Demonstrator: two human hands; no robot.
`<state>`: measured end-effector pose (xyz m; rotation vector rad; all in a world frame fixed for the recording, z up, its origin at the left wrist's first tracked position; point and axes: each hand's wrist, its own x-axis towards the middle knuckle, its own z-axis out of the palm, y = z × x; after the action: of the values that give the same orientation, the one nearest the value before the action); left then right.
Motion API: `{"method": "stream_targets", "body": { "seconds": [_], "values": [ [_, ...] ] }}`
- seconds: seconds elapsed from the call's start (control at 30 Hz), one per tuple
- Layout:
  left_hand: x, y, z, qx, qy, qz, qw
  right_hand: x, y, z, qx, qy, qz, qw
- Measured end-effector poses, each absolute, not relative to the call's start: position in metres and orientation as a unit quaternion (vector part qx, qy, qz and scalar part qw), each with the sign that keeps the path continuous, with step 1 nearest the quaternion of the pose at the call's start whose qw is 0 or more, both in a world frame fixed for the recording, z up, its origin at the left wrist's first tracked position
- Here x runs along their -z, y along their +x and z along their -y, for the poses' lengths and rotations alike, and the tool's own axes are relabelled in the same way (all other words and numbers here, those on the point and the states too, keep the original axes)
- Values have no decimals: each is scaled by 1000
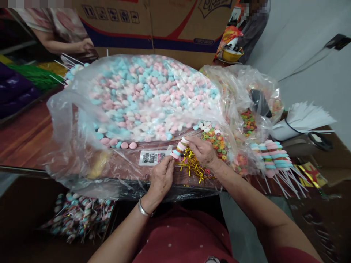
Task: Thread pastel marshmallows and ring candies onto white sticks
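Note:
Between my two hands is a candy skewer (pixel 180 147), threaded with pink, white and blue marshmallow pieces and some darker rings. My left hand (pixel 161 175), with a silver bangle at the wrist, is closed around its lower end; the stick itself is hidden. The fingers of my right hand (pixel 202 150) pinch the white piece at the upper end. Just under my hands lie gold twist ties (pixel 194 165). Beside my right hand are colourful ring candies (pixel 215 140). A large clear bag of pink, blue and white marshmallows (pixel 153 91) spreads behind them.
Finished-looking skewers (pixel 271 157) lie at the right, near a bundle of white sticks (pixel 304 117). Below the table's left edge, a box holds wrapped skewers (pixel 82 215). A large carton (pixel 164 33) stands behind the bag. Another person's arm (pixel 64 45) is at the back left.

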<state>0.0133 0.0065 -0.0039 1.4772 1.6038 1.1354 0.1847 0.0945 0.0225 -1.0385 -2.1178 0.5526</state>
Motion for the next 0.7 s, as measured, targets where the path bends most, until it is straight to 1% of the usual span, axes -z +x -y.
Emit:
{"method": "stream_targets", "body": {
  "seconds": [0.27, 0.4, 0.47, 0.53, 0.6, 0.7],
  "values": [
    [3, 12, -6, -460, 557, -599, 344, -16, 179, -95, -233, -376, 831, 337],
    [1, 10, -5, -473, 549, -591, 356, -25, 183, -89, -283, -383, 821, 315],
    [0, 10, -5, -475, 542, -591, 362, -29, 182, -84, -320, -420, 776, 345],
    [0, 10, -5, -479, 538, -591, 363, -30, 179, -80, -373, -448, 703, 407],
    [0, 10, -5, -482, 539, -587, 363, -27, 172, -77, -456, -437, 624, 460],
    [0, 10, -5, -479, 545, -585, 362, -20, 158, -74, -585, -394, 517, 486]
  ]
}}
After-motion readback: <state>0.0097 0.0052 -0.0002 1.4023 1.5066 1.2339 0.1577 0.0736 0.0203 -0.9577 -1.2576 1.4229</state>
